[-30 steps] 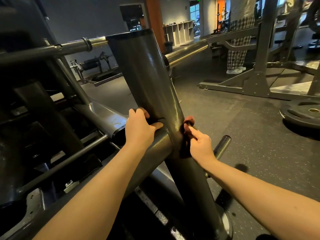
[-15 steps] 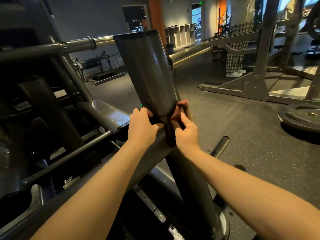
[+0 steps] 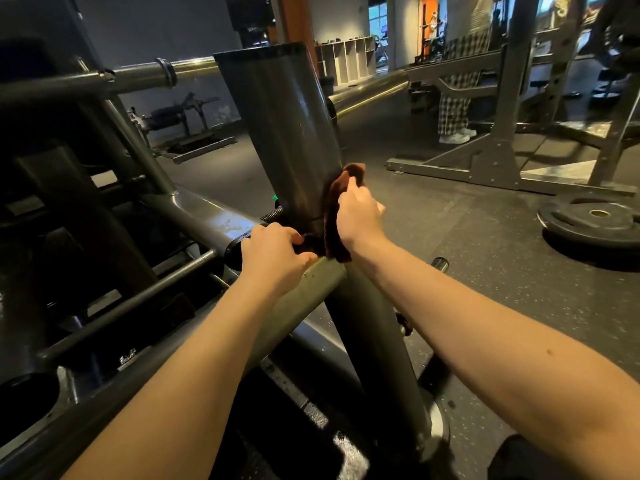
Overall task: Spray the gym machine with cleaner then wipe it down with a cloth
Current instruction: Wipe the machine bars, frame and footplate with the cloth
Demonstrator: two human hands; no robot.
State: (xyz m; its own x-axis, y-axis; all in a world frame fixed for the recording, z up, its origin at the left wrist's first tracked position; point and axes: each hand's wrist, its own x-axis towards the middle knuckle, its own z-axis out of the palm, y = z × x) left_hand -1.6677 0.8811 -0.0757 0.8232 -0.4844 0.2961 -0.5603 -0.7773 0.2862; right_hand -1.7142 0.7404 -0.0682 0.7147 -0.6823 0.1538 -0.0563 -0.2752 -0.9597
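Far left, the grey tubes of the gym machine (image 3: pixel 194 216) run in to its thick slanted post (image 3: pixel 284 133). My left hand (image 3: pixel 273 258) sits at the joint below that post, fingers curled over something dark; I cannot tell whether it grips anything. Just right of it the brown cloth (image 3: pixel 332 233) hangs against the post's right side, pinched and pressed there by my right hand (image 3: pixel 360 216). Further right a weight plate (image 3: pixel 592 220) lies flat on the floor (image 3: pixel 485 271), well apart from the machine
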